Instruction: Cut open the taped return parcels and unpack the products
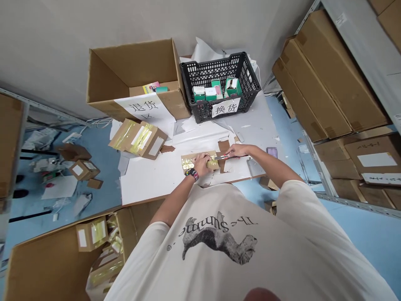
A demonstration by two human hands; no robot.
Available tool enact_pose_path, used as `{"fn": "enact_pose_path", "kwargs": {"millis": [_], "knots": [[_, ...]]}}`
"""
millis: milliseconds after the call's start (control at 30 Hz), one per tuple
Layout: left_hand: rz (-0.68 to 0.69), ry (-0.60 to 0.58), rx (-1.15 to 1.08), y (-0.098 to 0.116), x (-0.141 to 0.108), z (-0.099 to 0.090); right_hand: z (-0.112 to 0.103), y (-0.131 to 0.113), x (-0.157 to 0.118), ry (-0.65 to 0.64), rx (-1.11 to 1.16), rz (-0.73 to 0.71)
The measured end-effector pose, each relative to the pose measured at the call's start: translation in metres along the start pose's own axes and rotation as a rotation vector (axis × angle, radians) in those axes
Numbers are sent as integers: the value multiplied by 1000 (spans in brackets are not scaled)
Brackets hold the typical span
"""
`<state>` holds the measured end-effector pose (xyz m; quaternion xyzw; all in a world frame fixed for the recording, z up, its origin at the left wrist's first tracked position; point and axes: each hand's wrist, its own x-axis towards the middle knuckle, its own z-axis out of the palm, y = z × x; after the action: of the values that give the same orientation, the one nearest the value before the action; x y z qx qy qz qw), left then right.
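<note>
A small cardboard box (pixel 187 162) wrapped in shiny yellowish tape lies on the white tabletop. My left hand (pixel 202 163), with a dark wristband below it, presses down on the box and grips it. In my right hand (pixel 237 150) is a utility knife (pixel 223 157) with red on it, its blade pointing left at the box's right end. Torn brown cardboard (pixel 223 146) lies on the table beside the knife.
A larger taped carton (pixel 150 140) stands at the left. Behind are an open cardboard box (pixel 106 83) with a paper sign and a black plastic crate (pixel 200 113) holding several green-and-white boxes. Parcels fill a big box (pixel 46 267) at lower left. A phone-like object (pixel 272 152) lies right.
</note>
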<state>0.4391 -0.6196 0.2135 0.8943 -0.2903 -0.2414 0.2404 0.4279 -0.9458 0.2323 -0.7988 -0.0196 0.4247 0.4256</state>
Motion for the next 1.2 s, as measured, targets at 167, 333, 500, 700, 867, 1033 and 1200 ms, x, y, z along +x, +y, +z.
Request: {"fn": "enact_pose_path", "kwargs": {"millis": [167,333,500,700,867,1033,1200], "knots": [[-3,3,-33,1,3,-2,14,2,-23,-57,-42,16],[-39,53,-42,2,3,-4,25,30,-72,201,118,42],[23,279,-215,16,-31,10,68,26,-93,668,445,143],[54,277,-659,24,-78,32,185,-74,-26,653,499,-222],[-330,441,-879,-32,-121,21,203,-132,17,506,4,-289],[-476,454,-926,-86,-163,5,187,-147,58,583,-592,-172],[-382,394,-942,-113,-166,-9,185,-151,73,477,-750,-22]]}}
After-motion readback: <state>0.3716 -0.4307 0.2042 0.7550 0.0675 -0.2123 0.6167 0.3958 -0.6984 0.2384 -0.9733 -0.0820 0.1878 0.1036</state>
